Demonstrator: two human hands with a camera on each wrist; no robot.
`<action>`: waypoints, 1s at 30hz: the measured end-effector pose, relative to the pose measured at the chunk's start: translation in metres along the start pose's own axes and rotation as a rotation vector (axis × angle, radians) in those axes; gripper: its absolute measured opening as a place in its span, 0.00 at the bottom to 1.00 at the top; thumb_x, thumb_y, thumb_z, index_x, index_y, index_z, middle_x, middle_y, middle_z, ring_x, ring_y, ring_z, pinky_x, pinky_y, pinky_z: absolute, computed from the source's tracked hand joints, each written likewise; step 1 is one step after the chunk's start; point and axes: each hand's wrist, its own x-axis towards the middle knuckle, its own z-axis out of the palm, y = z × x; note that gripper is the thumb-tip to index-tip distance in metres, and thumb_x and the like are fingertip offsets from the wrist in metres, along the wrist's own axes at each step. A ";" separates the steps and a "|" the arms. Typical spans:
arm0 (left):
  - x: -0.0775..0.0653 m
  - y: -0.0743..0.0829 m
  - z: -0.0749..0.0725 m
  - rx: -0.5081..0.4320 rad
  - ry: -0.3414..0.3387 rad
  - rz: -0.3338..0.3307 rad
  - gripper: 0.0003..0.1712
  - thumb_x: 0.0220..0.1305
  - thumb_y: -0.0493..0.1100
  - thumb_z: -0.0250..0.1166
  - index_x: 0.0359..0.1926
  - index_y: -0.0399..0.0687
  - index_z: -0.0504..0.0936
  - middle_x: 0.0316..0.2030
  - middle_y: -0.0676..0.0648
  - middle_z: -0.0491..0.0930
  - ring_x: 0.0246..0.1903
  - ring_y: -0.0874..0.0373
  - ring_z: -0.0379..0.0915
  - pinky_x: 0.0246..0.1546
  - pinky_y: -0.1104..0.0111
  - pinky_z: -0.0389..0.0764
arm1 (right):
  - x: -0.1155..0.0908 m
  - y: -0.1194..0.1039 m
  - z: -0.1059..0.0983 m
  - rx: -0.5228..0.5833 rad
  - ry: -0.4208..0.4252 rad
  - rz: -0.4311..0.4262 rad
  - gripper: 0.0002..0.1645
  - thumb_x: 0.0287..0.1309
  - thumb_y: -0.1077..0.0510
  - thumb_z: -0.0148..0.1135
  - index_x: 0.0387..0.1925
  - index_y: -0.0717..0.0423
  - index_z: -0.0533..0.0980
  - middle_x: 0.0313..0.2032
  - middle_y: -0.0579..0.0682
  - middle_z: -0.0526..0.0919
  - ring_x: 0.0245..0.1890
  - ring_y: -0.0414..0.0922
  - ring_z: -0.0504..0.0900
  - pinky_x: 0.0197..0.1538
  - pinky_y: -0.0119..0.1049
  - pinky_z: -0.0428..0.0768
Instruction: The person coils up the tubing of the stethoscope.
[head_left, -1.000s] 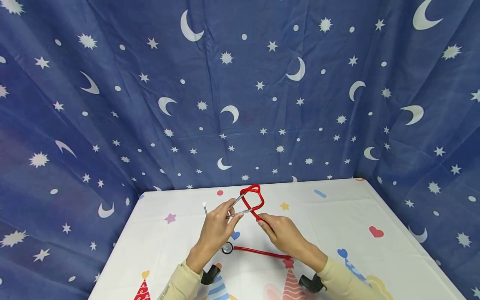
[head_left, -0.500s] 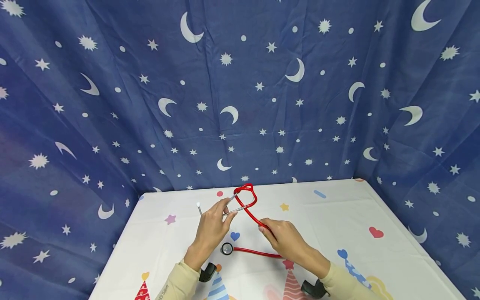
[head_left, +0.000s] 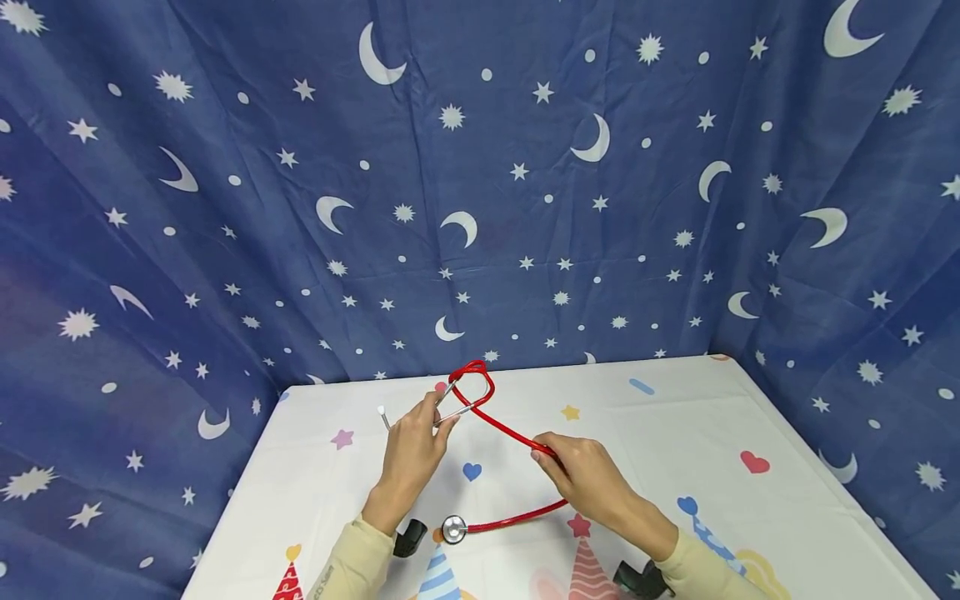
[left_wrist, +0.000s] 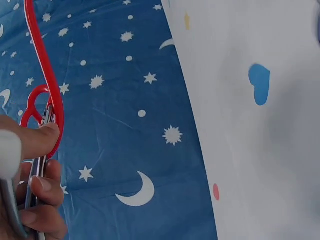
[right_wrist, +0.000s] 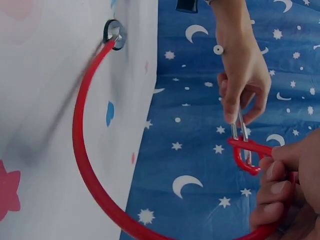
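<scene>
The stethoscope [head_left: 506,429] is held up over the white bench [head_left: 675,417] by two hands, one near each side of it. The left hand [head_left: 412,446] pinches the shiny metal ear tubes [left_wrist: 36,175], with the thumb on one side and bent fingers on the other. The right hand [head_left: 588,475] has its fingers curled around the red tube [right_wrist: 78,135], gripping it. The big thing to see is how the tube runs between them. From the red loop [head_left: 491,387], just past the left hand's fingertips, it goes almost straight, slanting to the right and back toward the person, into the right hand. Past the right hand it bends around in a wide curve and comes back left to the round metal end [head_left: 454,529]. So that end sits closer to the person than both hands do. In the head view it looks nearer to the left hand, but if you follow the tube, the right hand comes first. I can't quite tell if the round end touches the bench or hangs just above it.
</scene>
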 end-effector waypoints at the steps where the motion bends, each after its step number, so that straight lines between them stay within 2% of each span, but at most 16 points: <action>1: 0.000 0.000 0.001 -0.002 -0.006 -0.004 0.23 0.53 0.43 0.76 0.48 0.40 0.78 0.21 0.51 0.75 0.18 0.60 0.69 0.20 0.68 0.71 | 0.000 0.001 -0.001 0.004 0.002 -0.003 0.04 0.62 0.58 0.65 0.38 0.54 0.81 0.20 0.33 0.74 0.18 0.27 0.62 0.22 0.21 0.65; 9: -0.003 0.004 0.007 -0.019 -0.081 0.035 0.23 0.55 0.44 0.74 0.50 0.43 0.78 0.22 0.52 0.78 0.19 0.61 0.72 0.22 0.70 0.73 | 0.009 0.004 -0.009 0.002 0.083 -0.087 0.05 0.59 0.61 0.67 0.37 0.57 0.82 0.22 0.38 0.79 0.19 0.27 0.63 0.23 0.19 0.67; 17: -0.006 0.020 0.003 -0.038 -0.155 0.113 0.21 0.59 0.46 0.72 0.51 0.47 0.77 0.24 0.53 0.80 0.20 0.61 0.76 0.23 0.71 0.75 | 0.024 0.007 -0.025 -0.027 0.180 -0.166 0.08 0.55 0.63 0.70 0.38 0.58 0.81 0.23 0.41 0.81 0.19 0.27 0.65 0.24 0.18 0.66; 23: -0.009 0.030 0.000 -0.051 -0.198 0.135 0.21 0.59 0.47 0.71 0.52 0.48 0.78 0.26 0.54 0.81 0.21 0.63 0.75 0.24 0.73 0.75 | 0.031 0.007 -0.032 -0.023 0.216 -0.204 0.08 0.54 0.63 0.70 0.38 0.58 0.81 0.25 0.42 0.83 0.19 0.28 0.67 0.24 0.18 0.67; 30: -0.012 0.037 -0.003 -0.077 -0.220 0.206 0.21 0.61 0.48 0.70 0.52 0.46 0.78 0.30 0.52 0.84 0.27 0.63 0.82 0.29 0.69 0.82 | 0.037 0.004 -0.038 -0.026 0.220 -0.213 0.11 0.50 0.65 0.72 0.37 0.58 0.81 0.24 0.42 0.81 0.18 0.29 0.65 0.23 0.19 0.66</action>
